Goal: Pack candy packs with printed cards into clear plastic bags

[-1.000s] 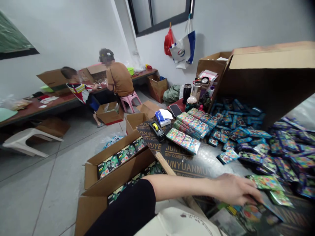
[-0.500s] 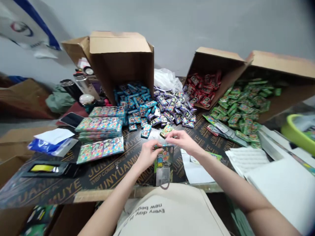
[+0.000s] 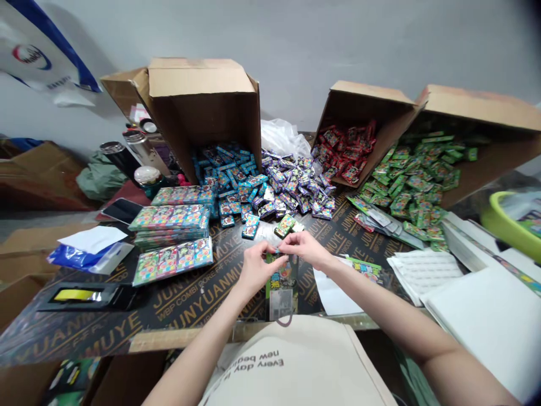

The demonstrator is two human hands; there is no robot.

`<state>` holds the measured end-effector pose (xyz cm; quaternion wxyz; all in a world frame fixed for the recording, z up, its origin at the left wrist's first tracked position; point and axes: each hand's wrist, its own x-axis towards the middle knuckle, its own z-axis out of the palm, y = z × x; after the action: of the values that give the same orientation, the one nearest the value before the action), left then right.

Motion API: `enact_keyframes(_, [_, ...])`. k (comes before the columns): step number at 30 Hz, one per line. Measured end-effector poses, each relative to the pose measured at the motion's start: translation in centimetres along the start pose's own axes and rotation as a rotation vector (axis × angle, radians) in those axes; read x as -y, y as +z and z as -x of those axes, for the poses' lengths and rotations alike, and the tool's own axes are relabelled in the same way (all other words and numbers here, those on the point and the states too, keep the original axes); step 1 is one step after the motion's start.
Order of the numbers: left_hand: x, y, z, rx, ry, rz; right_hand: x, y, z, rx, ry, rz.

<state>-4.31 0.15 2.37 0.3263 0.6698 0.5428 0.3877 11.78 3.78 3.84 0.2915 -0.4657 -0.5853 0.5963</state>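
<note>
A dark printed packet [image 3: 282,296] with green edging and a greyish window panel hangs upright in front of my apron, over the table's front edge. My left hand [image 3: 257,266] pinches its top edge between thumb and fingers. From the other side, my right hand [image 3: 305,249] is closed at the same top edge, fingertips meeting those of the left. A small bluish bit shows between the fingertips; its kind is hidden. Just beyond the hands lie a small green box [image 3: 284,225] and a small blue box [image 3: 251,226], with clear plastic [image 3: 267,241] between them.
Open cartons hold blue [image 3: 226,163], red [image 3: 349,149] and green [image 3: 422,180] small boxes. Purple ones [image 3: 291,180] are heaped between. Stacked multi-coloured packs [image 3: 171,217] stand left, near a phone [image 3: 122,210] and bottles [image 3: 146,152]. Papers [image 3: 425,273] and a lime basket [image 3: 502,220] are right.
My right hand has come left and slightly down, so its fingertips now meet the left hand's at the packet's top. The small green box beyond shows more fully.
</note>
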Motion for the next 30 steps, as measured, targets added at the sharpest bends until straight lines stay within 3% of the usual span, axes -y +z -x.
enact_keyframes(4, [0.3, 1.2, 0.6, -0.094, -0.079, 0.101, -1.0, 0.9, 0.5, -0.096, 0.002, -0.124])
enact_keyframes(8, [0.5, 2.2, 2.4, -0.038, -0.244, 0.520, -2.2, 1.5, 0.9, -0.203, 0.103, -0.371])
enact_keyframes(10, [-0.2, 1.2, 3.6, 0.022, -0.268, 0.589, -2.7, 1.3, 0.8, -0.227, 0.138, -0.468])
enact_keyframes(13, [-1.7, -3.1, 5.3, -0.047, -0.166, 0.338, -3.1, 0.2, 0.4, -0.294, 0.104, -0.486])
enact_keyframes(16, [-0.8, -8.5, 6.0, -0.211, 0.107, -0.131, -3.8, -1.1, -0.1, -0.379, -0.006, -0.276])
enact_keyframes(19, [4.1, -11.4, 5.8, -0.273, 0.238, -0.519, -5.3, -2.1, -0.8, -0.358, -0.114, 0.069])
enact_keyframes(22, [10.3, -11.7, 5.4, -0.221, 0.250, -0.757, -7.2, -2.9, -1.9, -0.353, -0.242, 0.437])
enact_keyframes(25, [14.4, -11.7, 5.4, -0.187, 0.252, -0.857, -8.3, -3.6, -3.5, -0.426, -0.278, 0.731])
enact_keyframes(27, [15.6, -12.3, 5.4, -0.200, 0.282, -0.872, -8.4, -3.9, -4.7, -0.468, -0.260, 0.859])
enact_keyframes(30, [15.1, -13.2, 5.2, -0.220, 0.312, -0.895, -7.7, -3.4, -6.2, -0.495, -0.304, 0.957])
